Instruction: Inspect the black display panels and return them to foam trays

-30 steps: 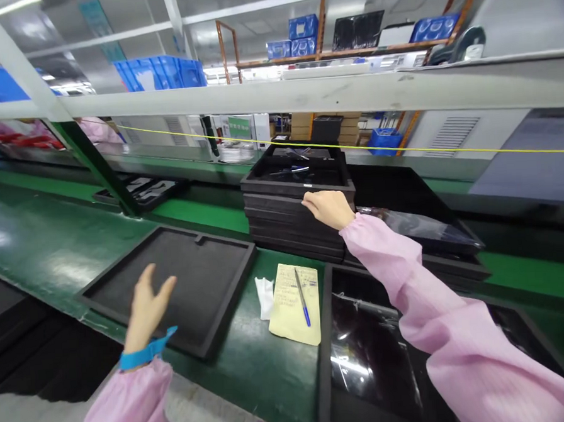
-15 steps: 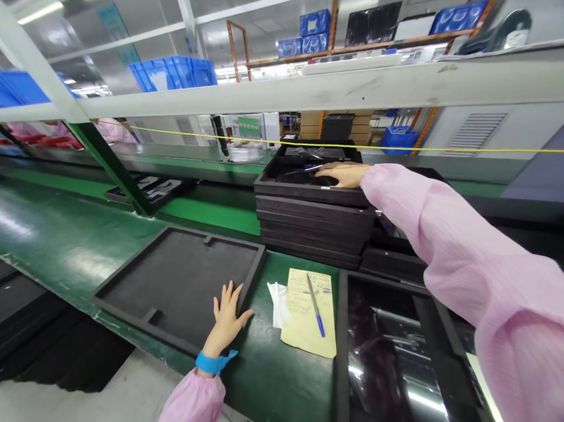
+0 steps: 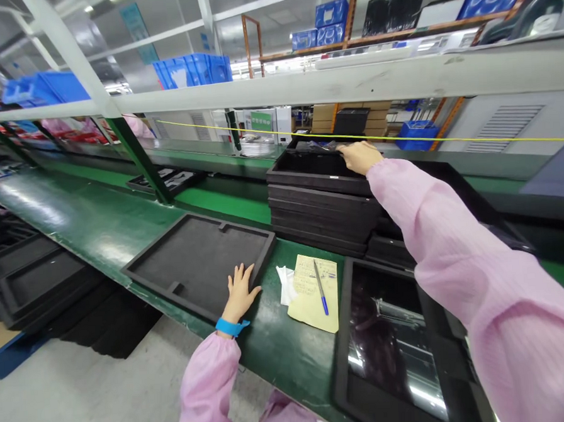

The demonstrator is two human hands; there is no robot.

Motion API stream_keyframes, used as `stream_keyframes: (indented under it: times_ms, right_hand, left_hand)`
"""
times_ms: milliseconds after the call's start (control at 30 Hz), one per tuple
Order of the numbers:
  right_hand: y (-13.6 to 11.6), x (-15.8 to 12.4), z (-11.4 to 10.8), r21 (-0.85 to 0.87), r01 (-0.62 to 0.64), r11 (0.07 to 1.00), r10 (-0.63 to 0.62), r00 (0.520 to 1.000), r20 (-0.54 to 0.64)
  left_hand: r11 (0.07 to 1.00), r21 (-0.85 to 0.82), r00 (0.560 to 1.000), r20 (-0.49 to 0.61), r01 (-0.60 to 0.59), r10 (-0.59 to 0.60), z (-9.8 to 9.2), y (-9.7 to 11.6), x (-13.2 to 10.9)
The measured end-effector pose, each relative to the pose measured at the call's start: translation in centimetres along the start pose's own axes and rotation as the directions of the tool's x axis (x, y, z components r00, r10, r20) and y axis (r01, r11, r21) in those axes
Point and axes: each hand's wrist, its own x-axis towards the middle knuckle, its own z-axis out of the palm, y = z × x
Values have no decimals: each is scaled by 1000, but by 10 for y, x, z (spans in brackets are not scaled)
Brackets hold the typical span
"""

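My left hand lies flat and open on the near right edge of an empty black foam tray on the green bench. My right hand reaches far over a stack of black foam trays and rests at the back rim of the top tray, fingers curled there; what they hold, if anything, is hidden. Both arms wear pink sleeves, and a blue band circles my left wrist.
A yellow note sheet with a blue pen and a white cloth lie between the trays. A tray holding a glossy dark panel sits at the right. More black trays stand low on the left. A yellow cord stretches across.
My right hand has moved from inside the top tray to its far rim. My left hand stays on the empty tray's edge. The view has shifted left.
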Motion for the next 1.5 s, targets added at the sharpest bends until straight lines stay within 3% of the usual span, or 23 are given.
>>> stream_keyframes:
  times_ms: [100,233,300,400,433,533,667,800,1033,1367,1433,1500]
  right_hand:
    - [-25,-33,-18,-17,38,999,-39,993,-111]
    - [-71,-104,-46,-2,185,983,-181,960,-213]
    - [-93,-139,-60,-6,336,942,-314,874,-371]
    - [-117,-178,-78,-77,524,848,-470,679,-564]
    - [-123,-188,-83,-93,546,832,-493,654,-573]
    - [-132,-205,-90,-109,553,826,-515,660,-547]
    - [-133,-216,-94,-143,505,851,-501,701,-507]
    - [-130,-225,-100,-116,509,853,-493,714,-497]
    - [-123,-236,-105,-61,505,861,-469,742,-480]
    - [-102,-248,-88,45,451,891,-394,820,-416]
    - [-98,-250,-84,82,453,888,-385,828,-407]
    - [-99,-250,-83,109,478,871,-395,816,-421]
  left_hand:
    - [983,-178,995,-95,-45,28,-1,25,-5]
    - [876,-468,989,-131,-118,63,-7,77,-19]
    - [706,-700,994,-86,-108,67,-14,104,-28]
    - [243,-970,1000,-2,-7,20,-29,134,-44]
    - [139,-990,1000,15,18,-18,-34,141,-49]
    - [45,-997,989,57,64,-135,-46,154,-61]
    - [10,-995,979,95,99,-178,-51,163,-71]
    - [38,-987,974,146,155,-173,-51,168,-76]
    - [76,-979,980,183,189,-76,-51,173,-82]
    - [-32,-931,930,359,363,75,-52,191,-86]
    - [-8,-928,925,369,371,93,-52,193,-87]
    - [119,-941,946,323,318,26,-51,191,-87]
